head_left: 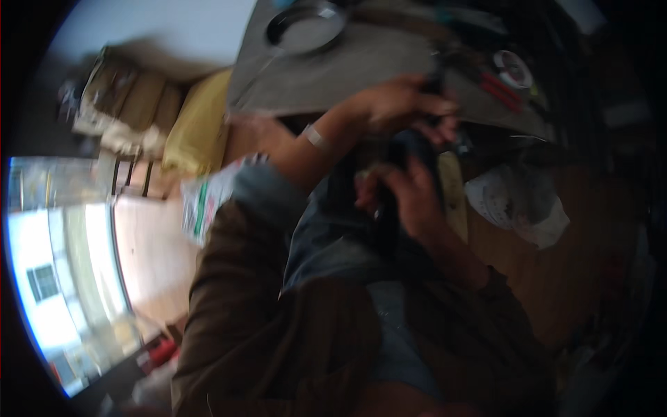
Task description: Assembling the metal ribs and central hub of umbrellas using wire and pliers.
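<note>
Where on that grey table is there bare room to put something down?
The grey table is bare between the round metal pan and the left hand. It is crowded at the right, around the red-handled tool and tape roll.

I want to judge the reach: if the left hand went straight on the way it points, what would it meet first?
Probably the red-handled tool on the grey table top; the left hand, gripping a dark blurred object, points right toward it. Depth is unclear.

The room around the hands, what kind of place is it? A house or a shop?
Probably a room in a home, used for hobby work, though the picture is blurry. A grey table carries a round metal pan and red-handled tools. There is a wooden floor and a big window.
</note>
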Demonstrator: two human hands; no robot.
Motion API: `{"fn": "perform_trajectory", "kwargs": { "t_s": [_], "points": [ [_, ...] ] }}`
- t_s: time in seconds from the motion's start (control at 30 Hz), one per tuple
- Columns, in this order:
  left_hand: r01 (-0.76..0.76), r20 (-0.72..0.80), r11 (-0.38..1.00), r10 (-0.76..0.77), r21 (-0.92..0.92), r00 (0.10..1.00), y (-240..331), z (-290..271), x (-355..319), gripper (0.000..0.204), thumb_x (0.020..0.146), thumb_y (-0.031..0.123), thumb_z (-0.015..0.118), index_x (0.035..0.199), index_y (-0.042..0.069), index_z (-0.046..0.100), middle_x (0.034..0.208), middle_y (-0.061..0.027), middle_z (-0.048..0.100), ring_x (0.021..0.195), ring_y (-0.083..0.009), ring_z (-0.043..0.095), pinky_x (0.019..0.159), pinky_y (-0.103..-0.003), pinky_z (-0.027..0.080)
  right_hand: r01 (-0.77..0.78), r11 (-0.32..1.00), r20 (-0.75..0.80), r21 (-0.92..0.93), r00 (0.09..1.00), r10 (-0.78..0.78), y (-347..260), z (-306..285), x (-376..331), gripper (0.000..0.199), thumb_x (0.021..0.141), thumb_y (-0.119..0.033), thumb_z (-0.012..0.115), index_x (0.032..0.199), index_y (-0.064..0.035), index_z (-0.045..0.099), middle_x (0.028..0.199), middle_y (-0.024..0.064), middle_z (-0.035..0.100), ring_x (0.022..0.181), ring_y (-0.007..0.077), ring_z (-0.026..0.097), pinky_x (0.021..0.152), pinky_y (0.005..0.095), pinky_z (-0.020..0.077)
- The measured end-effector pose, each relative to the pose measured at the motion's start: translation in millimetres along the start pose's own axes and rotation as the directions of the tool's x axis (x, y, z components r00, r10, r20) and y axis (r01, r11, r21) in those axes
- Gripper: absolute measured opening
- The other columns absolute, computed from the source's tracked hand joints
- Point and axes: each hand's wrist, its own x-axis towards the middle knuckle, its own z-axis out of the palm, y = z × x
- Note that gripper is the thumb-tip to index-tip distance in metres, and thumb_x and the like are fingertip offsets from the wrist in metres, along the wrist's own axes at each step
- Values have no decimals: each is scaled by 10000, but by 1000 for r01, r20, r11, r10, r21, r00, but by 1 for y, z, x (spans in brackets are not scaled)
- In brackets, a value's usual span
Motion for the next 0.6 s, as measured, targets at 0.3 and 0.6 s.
{"fn": "perform_trajectory", "kwargs": {
  "t_s": [0.3,0.6],
  "points": [
    [-294,-386,928,191,-227,902,-18,-15,-42,165,941,118,553,1080,29,541,956,-119,603,851,-224,645,709,-321,581,-3,981,-2,194,1000,4,9,2,2,149,970,-145,491,1036,-23,436,791,83,607,639,160,628,594,284,532],
    [-328,-479,925,204,-191,854,-31,-16,-79,193,895,78,622,1077,52,561,977,-77,590,872,-215,654,704,-297,590,2,981,-35,194,999,5,9,4,-1,137,981,-156,484,970,-32,428,774,84,597,632,169,617,564,291,517]
  ]
}}
